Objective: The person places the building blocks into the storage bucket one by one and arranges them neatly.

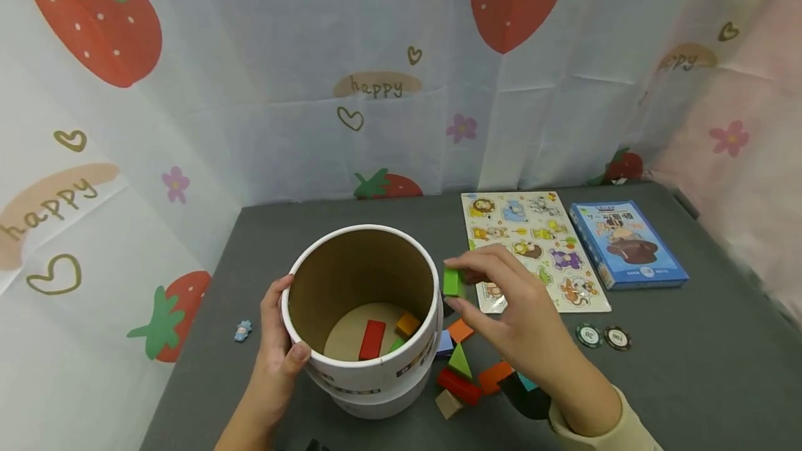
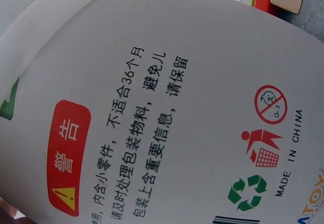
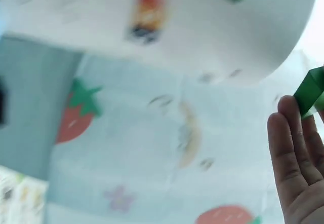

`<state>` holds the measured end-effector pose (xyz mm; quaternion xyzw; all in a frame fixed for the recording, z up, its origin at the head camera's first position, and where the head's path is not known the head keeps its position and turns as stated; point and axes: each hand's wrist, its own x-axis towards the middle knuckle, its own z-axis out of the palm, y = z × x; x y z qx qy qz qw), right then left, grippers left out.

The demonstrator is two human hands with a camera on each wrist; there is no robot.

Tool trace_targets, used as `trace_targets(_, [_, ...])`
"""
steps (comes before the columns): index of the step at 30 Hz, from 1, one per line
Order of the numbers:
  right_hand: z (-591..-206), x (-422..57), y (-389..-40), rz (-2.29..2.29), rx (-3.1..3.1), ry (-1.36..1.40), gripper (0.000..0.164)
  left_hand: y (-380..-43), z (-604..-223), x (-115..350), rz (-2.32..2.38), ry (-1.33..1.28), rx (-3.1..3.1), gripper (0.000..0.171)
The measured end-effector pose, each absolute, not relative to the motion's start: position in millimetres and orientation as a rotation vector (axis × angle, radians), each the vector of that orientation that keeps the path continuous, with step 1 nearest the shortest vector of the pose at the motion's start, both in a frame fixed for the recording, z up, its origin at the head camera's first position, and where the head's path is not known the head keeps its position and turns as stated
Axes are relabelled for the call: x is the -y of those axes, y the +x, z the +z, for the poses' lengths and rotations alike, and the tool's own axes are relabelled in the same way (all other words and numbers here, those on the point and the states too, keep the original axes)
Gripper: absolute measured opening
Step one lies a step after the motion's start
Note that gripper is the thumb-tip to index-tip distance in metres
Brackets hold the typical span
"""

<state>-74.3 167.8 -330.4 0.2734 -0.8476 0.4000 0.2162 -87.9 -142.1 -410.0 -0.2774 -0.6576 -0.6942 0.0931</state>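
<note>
A white round bucket (image 1: 360, 365) stands tilted a little toward me in the head view. Inside lie a red block (image 1: 372, 339), an orange block (image 1: 408, 325) and part of a green one. My left hand (image 1: 276, 346) grips the bucket's rim at the left, thumb on the near side. Printed warnings on the bucket's wall (image 2: 202, 41) fill the left wrist view. Just right of the rim, my right hand (image 1: 510, 298) pinches a green block (image 1: 451, 282) between thumb and fingers. That green block (image 3: 309, 91) also shows at the right wrist view's edge.
Several loose blocks lie right of the bucket, among them a green triangle (image 1: 460, 362), a red block (image 1: 459, 387) and a wooden cube (image 1: 448, 404). Beyond are an animal puzzle board (image 1: 526, 228), a blue box (image 1: 629, 242) and two chips (image 1: 589, 335). A small blue figure (image 1: 243, 330) lies left.
</note>
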Motion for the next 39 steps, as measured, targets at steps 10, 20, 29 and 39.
trace_targets(10, [-294, -114, -97, 0.833, 2.562, 1.102, 0.039, -88, -408, 145, -2.063, -0.773, 2.015, 0.074])
trace_targets(20, [-293, -93, -113, 0.638, 2.842, 1.131, 0.033, -88, -409, 143, -2.061, -0.769, 2.032, 0.073])
trace_targets(29, [-304, -116, -125, 0.999, 2.38, 0.766, 0.017, -86, -409, 142, -2.06, -0.803, 1.985, 0.074])
trace_targets(39, [-365, -149, -162, 0.65, 2.973, 0.381, 0.019, -87, -410, 143, -2.048, -0.817, 1.954, 0.076])
